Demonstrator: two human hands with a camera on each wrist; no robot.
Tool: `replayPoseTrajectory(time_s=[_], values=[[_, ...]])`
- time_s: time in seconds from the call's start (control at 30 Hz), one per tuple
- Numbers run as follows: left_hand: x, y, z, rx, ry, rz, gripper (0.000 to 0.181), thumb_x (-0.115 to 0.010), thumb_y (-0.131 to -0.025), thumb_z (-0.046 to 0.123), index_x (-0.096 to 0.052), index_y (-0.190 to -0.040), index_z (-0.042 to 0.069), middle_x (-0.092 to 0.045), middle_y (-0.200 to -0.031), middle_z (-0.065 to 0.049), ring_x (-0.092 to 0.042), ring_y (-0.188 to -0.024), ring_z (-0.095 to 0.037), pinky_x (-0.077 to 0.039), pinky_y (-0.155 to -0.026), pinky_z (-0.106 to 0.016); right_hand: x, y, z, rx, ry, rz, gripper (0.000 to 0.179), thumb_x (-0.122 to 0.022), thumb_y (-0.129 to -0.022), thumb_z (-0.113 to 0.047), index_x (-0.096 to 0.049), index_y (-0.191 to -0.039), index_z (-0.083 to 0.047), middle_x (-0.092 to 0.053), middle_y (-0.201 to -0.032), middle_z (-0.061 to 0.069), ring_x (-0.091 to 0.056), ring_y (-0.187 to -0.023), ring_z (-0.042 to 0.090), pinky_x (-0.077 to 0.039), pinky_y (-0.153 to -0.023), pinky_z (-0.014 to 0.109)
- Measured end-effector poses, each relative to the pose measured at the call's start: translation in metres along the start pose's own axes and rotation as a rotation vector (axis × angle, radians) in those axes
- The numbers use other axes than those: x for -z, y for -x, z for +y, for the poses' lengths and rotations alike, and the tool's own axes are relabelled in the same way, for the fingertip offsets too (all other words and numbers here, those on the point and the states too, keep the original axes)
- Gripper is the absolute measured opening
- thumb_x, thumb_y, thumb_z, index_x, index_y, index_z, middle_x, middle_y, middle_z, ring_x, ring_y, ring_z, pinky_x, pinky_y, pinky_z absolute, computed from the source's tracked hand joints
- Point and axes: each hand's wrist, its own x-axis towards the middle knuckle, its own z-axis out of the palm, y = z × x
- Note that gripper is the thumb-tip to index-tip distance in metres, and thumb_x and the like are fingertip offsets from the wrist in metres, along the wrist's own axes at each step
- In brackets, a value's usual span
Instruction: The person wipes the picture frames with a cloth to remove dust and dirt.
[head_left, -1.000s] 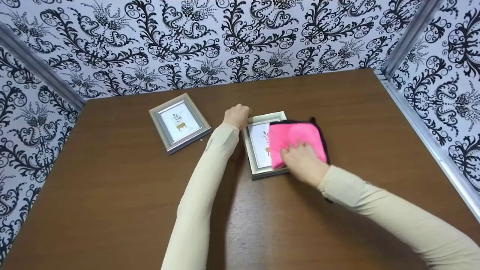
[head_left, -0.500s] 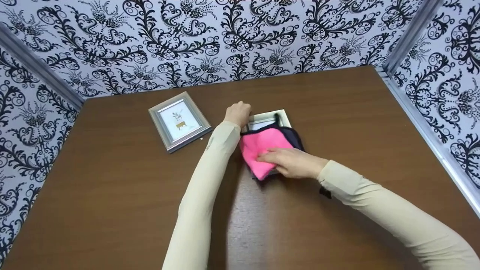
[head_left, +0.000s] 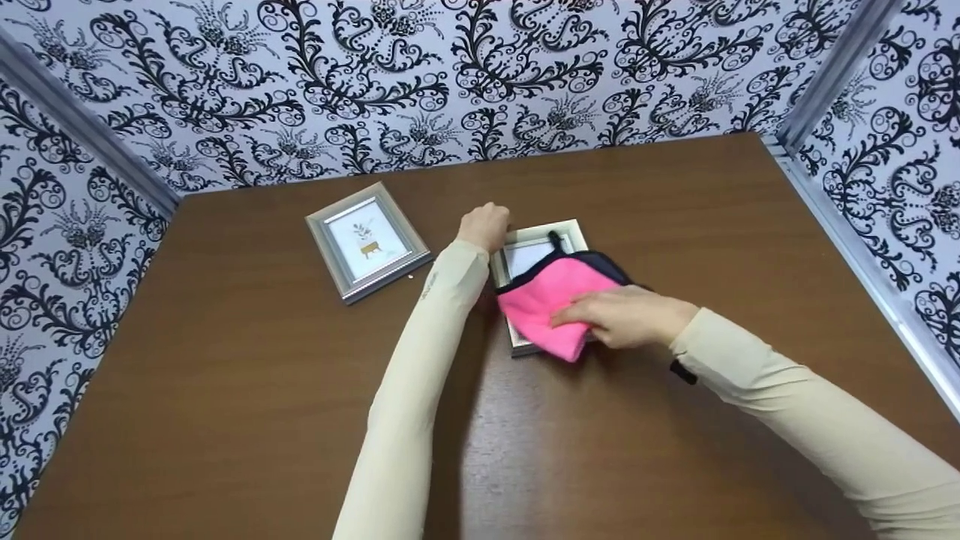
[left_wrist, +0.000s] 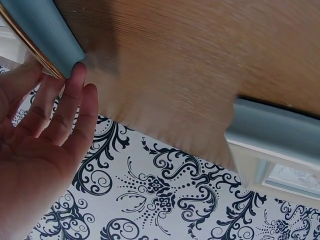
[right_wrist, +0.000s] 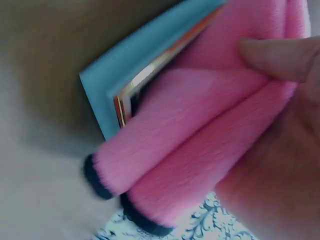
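A picture frame (head_left: 555, 229) with a pale rim lies flat on the table. My left hand (head_left: 485, 227) holds its far left corner; in the left wrist view the fingers (left_wrist: 75, 95) reach the side edge of the frame (left_wrist: 47, 35). A pink cloth (head_left: 546, 296) with a dark border and a small loop covers much of the picture. My right hand (head_left: 634, 315) grips it, thumb pressed on top. In the right wrist view the cloth (right_wrist: 190, 125) bunches into folds over the frame's edge (right_wrist: 130, 75).
A second picture frame (head_left: 369, 240), showing a plant drawing, lies to the left of my left hand. A tiny white speck sits beside it. The brown table (head_left: 262, 397) is bounded by patterned walls (head_left: 375, 82) with metal edging at the back and sides.
The cloth first swept left and toward me across the frame, changing from lying flat to folded, then shifted slightly right. The left hand keeps its hold on the corner.
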Motion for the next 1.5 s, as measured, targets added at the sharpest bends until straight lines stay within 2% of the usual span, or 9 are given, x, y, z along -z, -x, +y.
replayPoseTrajectory(time_s=[0.1,0.23,0.43,0.6,0.8,1.07,1.2,1.3,1.5], values=[[0.0,-0.001,0.002,-0.005,-0.015,-0.007,0.02,-0.057,-0.09,0.004,-0.074,-0.101,0.009,-0.066,-0.112,-0.016,-0.063,-0.102,-0.035,-0.054,-0.08,-0.047,0.005,0.01,-0.004,-0.083,0.105,0.038,0.038,-0.055,-0.083,0.008,-0.069,-0.112,-0.012,-0.068,-0.104,0.004,-0.062,-0.095,0.028,-0.05,-0.082,0.043],[0.0,-0.003,0.004,-0.019,-0.032,-0.006,0.021,-0.059,-0.089,0.003,-0.075,-0.1,0.011,-0.067,-0.11,-0.015,-0.064,-0.1,-0.034,-0.054,-0.079,-0.047,0.003,0.018,-0.017,-0.169,0.235,0.098,0.017,-0.06,-0.08,0.006,-0.063,-0.083,-0.01,-0.058,-0.069,0.003,-0.056,-0.065,0.026,-0.047,-0.06,0.043],[-0.001,-0.004,0.002,-0.04,-0.025,0.011,0.024,-0.059,-0.089,0.001,-0.074,-0.104,0.011,-0.066,-0.111,-0.016,-0.064,-0.1,-0.036,-0.054,-0.078,-0.048,-0.008,0.011,-0.032,-0.208,0.222,0.191,0.013,-0.057,-0.079,0.004,-0.05,-0.074,-0.007,-0.048,-0.057,0.004,-0.05,-0.052,0.027,-0.043,-0.046,0.043],[-0.001,-0.003,0.0,-0.021,-0.011,-0.003,0.02,-0.062,-0.087,0.003,-0.074,-0.102,0.01,-0.066,-0.111,-0.017,-0.063,-0.101,-0.036,-0.054,-0.08,-0.048,-0.02,-0.004,-0.031,-0.094,0.13,0.233,0.012,-0.059,-0.081,0.0,-0.061,-0.093,-0.004,-0.061,-0.07,0.007,-0.059,-0.061,0.026,-0.05,-0.058,0.044],[-0.002,-0.004,0.0,-0.031,0.008,-0.004,0.019,-0.062,-0.086,0.003,-0.075,-0.098,0.01,-0.066,-0.11,-0.016,-0.063,-0.1,-0.036,-0.054,-0.079,-0.048,-0.032,-0.012,-0.024,0.087,-0.029,0.194,0.045,-0.057,-0.086,0.001,-0.058,-0.131,-0.003,-0.061,-0.127,0.01,-0.055,-0.117,0.032,-0.041,-0.1,0.046],[-0.005,-0.004,-0.002,-0.026,0.013,-0.025,0.019,-0.06,-0.087,0.002,-0.074,-0.097,0.01,-0.065,-0.11,-0.017,-0.063,-0.1,-0.036,-0.054,-0.079,-0.048,-0.04,0.003,-0.014,0.313,-0.042,0.188,0.052,-0.051,-0.084,0.008,-0.056,-0.134,-0.006,-0.052,-0.138,0.012,-0.043,-0.131,0.033,-0.033,-0.108,0.046],[-0.005,-0.002,-0.005,-0.026,0.025,-0.041,0.019,-0.06,-0.087,0.003,-0.074,-0.096,0.012,-0.066,-0.111,-0.016,-0.063,-0.101,-0.035,-0.053,-0.079,-0.049,-0.042,0.023,-0.009,0.338,-0.044,0.19,0.055,-0.049,-0.083,0.009,-0.058,-0.134,-0.01,-0.052,-0.14,0.009,-0.041,-0.132,0.033,-0.032,-0.108,0.043],[-0.006,-0.003,-0.009,-0.037,0.022,-0.045,0.021,-0.059,-0.087,0.001,-0.074,-0.096,0.012,-0.066,-0.11,-0.014,-0.063,-0.1,-0.034,-0.053,-0.078,-0.05,-0.045,0.039,-0.008,0.33,0.062,0.252,0.052,-0.054,-0.081,0.007,-0.061,-0.13,-0.009,-0.055,-0.136,0.008,-0.045,-0.129,0.033,-0.036,-0.106,0.044],[-0.006,-0.003,-0.014,-0.065,0.028,-0.057,0.025,-0.055,-0.087,-0.003,-0.072,-0.096,0.012,-0.067,-0.107,-0.013,-0.063,-0.1,-0.032,-0.052,-0.077,-0.051,-0.053,0.069,-0.016,0.139,0.34,0.376,0.047,-0.067,-0.075,0.004,-0.065,-0.122,-0.003,-0.062,-0.125,0.013,-0.056,-0.115,0.036,-0.046,-0.095,0.047]])
